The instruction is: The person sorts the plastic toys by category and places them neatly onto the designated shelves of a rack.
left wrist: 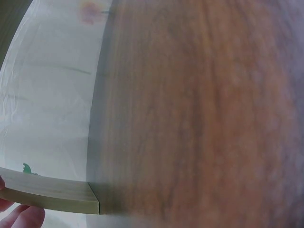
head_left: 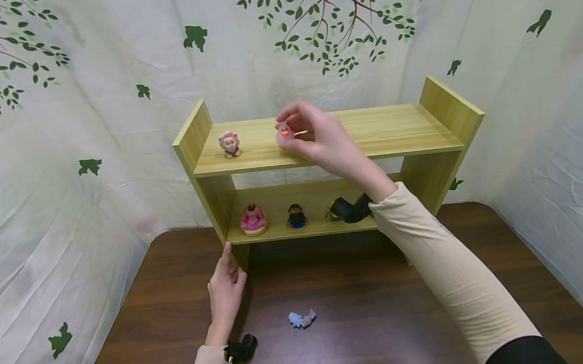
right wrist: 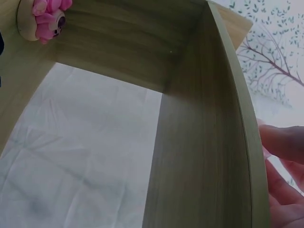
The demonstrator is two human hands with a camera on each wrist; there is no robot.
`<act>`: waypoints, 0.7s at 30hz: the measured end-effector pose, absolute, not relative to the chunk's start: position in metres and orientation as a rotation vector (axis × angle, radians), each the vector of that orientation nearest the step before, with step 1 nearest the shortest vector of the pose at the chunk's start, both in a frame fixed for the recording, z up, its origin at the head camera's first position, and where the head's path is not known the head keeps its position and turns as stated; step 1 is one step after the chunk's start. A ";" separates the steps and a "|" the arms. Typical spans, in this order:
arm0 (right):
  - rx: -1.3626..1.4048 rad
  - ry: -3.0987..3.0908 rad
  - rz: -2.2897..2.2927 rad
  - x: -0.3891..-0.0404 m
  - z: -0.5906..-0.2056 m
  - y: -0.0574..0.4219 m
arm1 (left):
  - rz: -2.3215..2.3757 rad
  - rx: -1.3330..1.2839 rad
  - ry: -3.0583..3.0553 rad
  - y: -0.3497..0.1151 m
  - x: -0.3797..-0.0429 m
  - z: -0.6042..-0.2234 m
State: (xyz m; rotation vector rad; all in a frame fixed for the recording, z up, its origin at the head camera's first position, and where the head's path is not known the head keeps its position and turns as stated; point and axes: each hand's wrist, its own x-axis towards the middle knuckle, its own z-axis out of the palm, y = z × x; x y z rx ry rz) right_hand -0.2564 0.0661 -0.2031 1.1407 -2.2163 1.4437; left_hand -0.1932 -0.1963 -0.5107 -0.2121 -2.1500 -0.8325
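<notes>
A pink duck figurine (head_left: 284,134) with an orange bill is pinched between the thumb and fingers of my right hand (head_left: 321,133), over the top board of a small wooden shelf (head_left: 383,130). To its left on that board sits a pink-hooded figurine (head_left: 229,143). With my left hand (head_left: 225,295) I grip the lower front of the shelf's left side panel (left wrist: 52,194); fingers (left wrist: 29,217) show on both faces of it. The duck is mostly hidden behind the top board in the right wrist view.
On the lower board stand a pink bear figurine (head_left: 253,220), a dark-haired figurine (head_left: 296,216) and a yellow-and-black figurine (head_left: 331,210), partly covered by the right wrist camera (head_left: 351,209). Small blue (head_left: 296,320) and grey (head_left: 308,318) figurines lie on the brown table (head_left: 359,332). Leaf-printed cloth hangs behind.
</notes>
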 end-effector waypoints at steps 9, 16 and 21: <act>1.154 -2.286 1.372 -0.261 -0.201 0.060 | -0.843 -0.214 -2.156 -0.196 -0.192 -0.511; 1.121 -2.341 1.372 -0.263 -0.201 0.058 | -0.851 -0.212 -2.159 -0.196 -0.192 -0.510; 1.134 -2.353 1.401 -0.264 -0.201 0.058 | -0.851 -0.211 -2.161 -0.196 -0.192 -0.511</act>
